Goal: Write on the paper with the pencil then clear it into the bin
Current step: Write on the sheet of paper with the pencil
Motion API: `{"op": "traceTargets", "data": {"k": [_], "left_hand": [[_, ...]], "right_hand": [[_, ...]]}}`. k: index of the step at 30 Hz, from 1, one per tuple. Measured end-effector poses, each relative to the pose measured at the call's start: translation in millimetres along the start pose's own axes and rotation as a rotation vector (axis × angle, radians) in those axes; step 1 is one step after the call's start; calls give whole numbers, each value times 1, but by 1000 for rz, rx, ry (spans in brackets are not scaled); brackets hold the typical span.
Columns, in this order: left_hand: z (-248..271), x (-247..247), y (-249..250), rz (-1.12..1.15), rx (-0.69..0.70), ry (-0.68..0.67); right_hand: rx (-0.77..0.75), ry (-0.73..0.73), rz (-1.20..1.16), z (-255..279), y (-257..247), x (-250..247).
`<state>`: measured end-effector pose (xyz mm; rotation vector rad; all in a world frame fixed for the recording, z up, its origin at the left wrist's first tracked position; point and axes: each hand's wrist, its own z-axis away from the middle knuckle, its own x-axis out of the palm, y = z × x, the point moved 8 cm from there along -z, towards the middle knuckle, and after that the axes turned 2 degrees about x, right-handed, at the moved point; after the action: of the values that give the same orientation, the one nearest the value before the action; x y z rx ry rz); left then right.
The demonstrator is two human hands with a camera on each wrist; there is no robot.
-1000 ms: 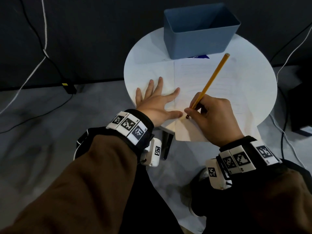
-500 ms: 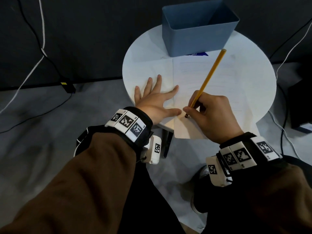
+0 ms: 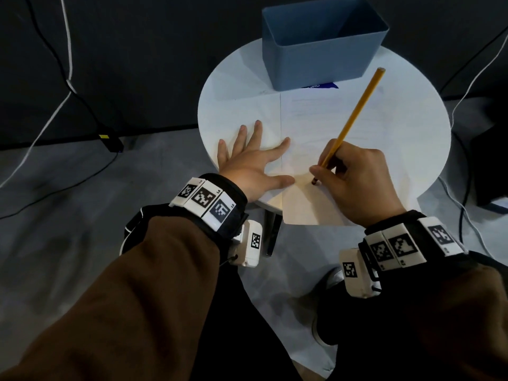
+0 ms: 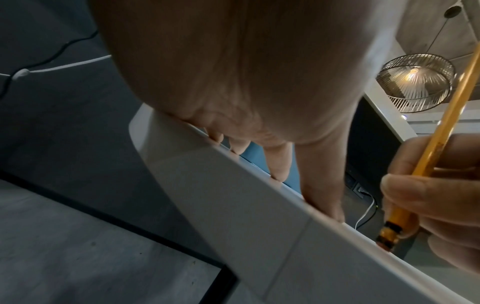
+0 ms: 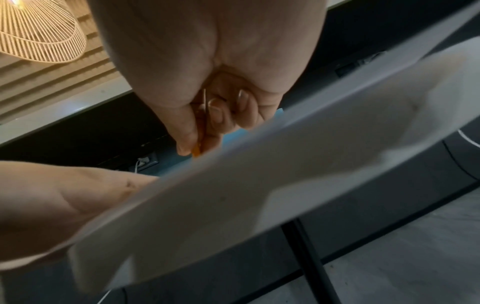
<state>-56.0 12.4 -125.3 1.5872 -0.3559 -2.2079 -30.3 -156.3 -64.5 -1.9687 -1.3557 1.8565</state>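
Head view: left hand [image 3: 251, 163] lies spread flat, pinning the paper [image 3: 324, 125] to the round desk [image 3: 220, 111]; right hand [image 3: 354, 180] pinches the pencil [image 3: 354, 114], its end on the sheet; blue bin [image 3: 321, 59] behind. Left wrist view: the pencil's [image 4: 426, 156] ferrule end appears down. Right wrist view: overhanging paper [image 5: 259, 185] could tear if pressed.

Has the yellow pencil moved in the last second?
Yes: the yellow wooden pencil shifted slightly right, away from the left edge of the white paper sheet.
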Motion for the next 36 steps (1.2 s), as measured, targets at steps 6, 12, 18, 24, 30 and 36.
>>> {"op": "traceTargets", "data": {"k": [6, 12, 18, 24, 30, 36], "left_hand": [[-1, 1, 0, -13, 3, 14], [-1, 0, 1, -5, -3, -11], [2, 0, -1, 44, 20, 26], [-1, 5, 2, -63, -18, 25], [-1, 7, 2, -94, -9, 6], [-2, 7, 2, -93, -9, -19]], "right_hand": [[-36, -63, -9, 4, -10, 16], [12, 35, -69, 0, -3, -2], [206, 166, -89, 2, 31, -22], [272, 107, -191, 9, 36, -11], [260, 86, -211, 9, 34, -11], [100, 11, -185, 11, 4, 3]]}}
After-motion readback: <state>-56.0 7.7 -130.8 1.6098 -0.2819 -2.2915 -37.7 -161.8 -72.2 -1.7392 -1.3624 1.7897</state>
